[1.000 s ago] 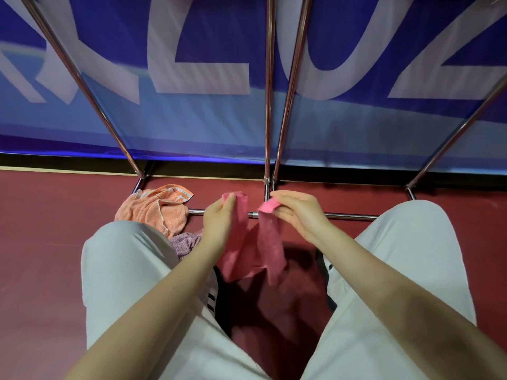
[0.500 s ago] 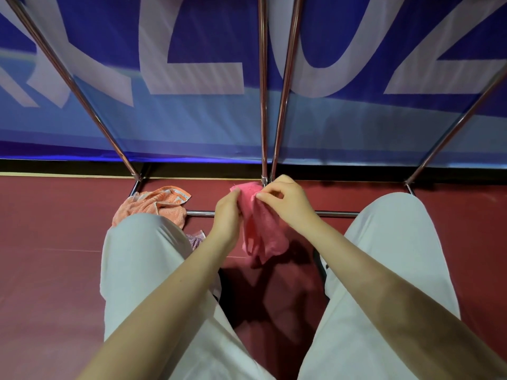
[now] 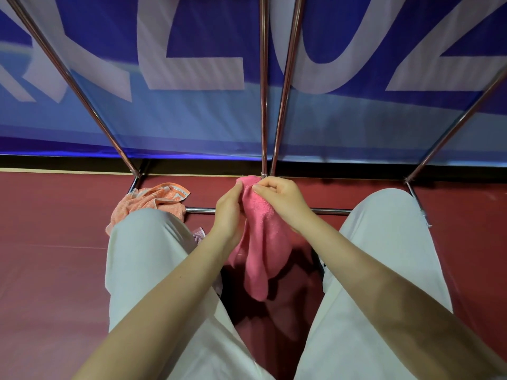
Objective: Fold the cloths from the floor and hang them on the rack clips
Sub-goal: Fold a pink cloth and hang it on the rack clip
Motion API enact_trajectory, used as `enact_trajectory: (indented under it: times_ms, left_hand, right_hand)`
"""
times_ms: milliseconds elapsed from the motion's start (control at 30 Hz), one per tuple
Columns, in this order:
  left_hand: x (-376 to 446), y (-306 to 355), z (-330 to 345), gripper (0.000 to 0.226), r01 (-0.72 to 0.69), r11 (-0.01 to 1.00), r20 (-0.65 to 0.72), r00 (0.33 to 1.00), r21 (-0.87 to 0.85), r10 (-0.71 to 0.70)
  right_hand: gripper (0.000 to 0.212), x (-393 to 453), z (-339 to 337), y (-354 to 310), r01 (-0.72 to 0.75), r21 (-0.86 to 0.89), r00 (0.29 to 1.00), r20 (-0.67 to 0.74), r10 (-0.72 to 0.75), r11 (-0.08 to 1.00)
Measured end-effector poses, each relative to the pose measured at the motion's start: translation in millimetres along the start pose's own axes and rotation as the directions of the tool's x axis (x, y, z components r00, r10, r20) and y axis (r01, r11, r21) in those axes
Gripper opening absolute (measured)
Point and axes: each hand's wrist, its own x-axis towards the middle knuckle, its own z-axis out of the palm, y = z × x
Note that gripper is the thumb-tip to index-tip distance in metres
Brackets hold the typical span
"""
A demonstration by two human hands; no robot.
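Pink cloth (image 3: 259, 242): held up between the knees, its top edge gathered at the foot of the rack (image 3: 264, 105), the rest hanging doubled toward the floor (image 3: 55, 229). Left hand (image 3: 230, 212): raised, fingers curled, upper left corner pinched. Right hand (image 3: 282, 200): raised beside it, knuckles up, upper right corner pinched by thumb and fingers; the two hands are brought nearly together. Orange cloth (image 3: 153, 200): crumpled on the floor by the left knee, against the rack's base bar. Banner (image 3: 192, 64): blue, lettered white, hung behind.
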Motion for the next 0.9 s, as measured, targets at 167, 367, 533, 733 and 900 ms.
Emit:
enact_trajectory:
  times_ms: [167, 367, 533, 733, 900]
  left_hand:
    - [-5, 0, 9, 0.033, -0.026, 0.998, 0.039, 0.999, 0.057, 0.024]
    - [-6, -1, 15, 0.03, -0.055, 0.983, 0.06, 0.997, 0.174, 0.045]
    - [-11, -3, 14, 0.036, -0.178, 0.922, 0.147, 0.98, 0.345, 0.134]
    - [-12, 2, 10, 0.038, -0.245, 0.879, 0.06, 0.968, 0.41, 0.242]
    - [-5, 13, -2, 0.038, -0.298, 0.865, -0.009, 0.944, 0.403, 0.33]
  right_hand:
    - [0.017, 1, 2, 1, -0.006, -0.013, 0.989, -0.146, 0.004, 1.0]
    - [0.021, 2, 1, 3, 0.002, -0.007, 0.966, -0.258, -0.004, 1.0]
    - [0.017, 3, -3, 7, -0.071, 0.03, 0.959, -0.274, 0.076, 0.997]
    - [0.015, -1, -6, 4, -0.09, 0.128, 0.992, -0.072, 0.099, 0.988]
    - [0.013, -7, -10, 8, 0.018, -0.047, 0.99, 0.139, -0.011, 0.999]
